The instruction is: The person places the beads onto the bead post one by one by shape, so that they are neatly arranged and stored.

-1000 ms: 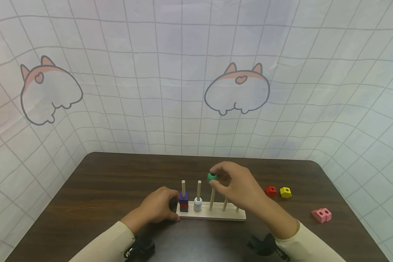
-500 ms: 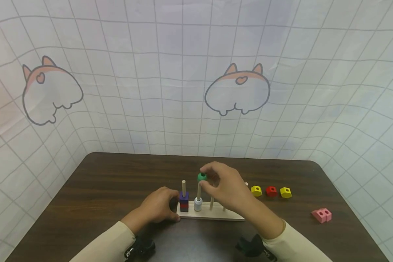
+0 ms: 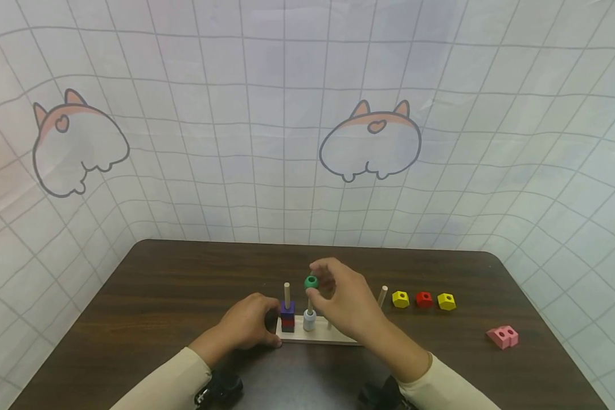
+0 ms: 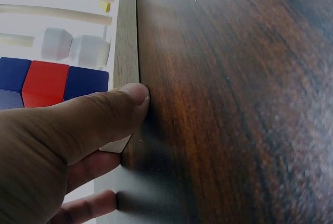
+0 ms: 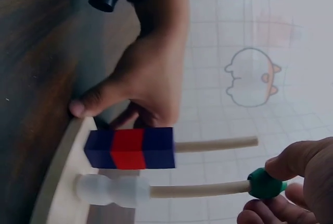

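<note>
My left hand grips the left end of a pale wooden peg board, its thumb on the front edge in the left wrist view. On the leftmost peg is a stack of blue and red square beads. Two white beads are stacked at the foot of the second peg. Pinched between thumb and fingers of my right hand is a green bead, held at that peg's tip. In the head view its hole faces up, and no peg shows through. My right hand hides part of the board.
To the right of the board lie a yellow bead, a red bead and another yellow bead. Farther right are pink beads side by side. A bare peg rises behind my right hand.
My right hand has carried the green bead leftward from the third peg to the second, then slightly down. My left hand has stayed at the board's end.
</note>
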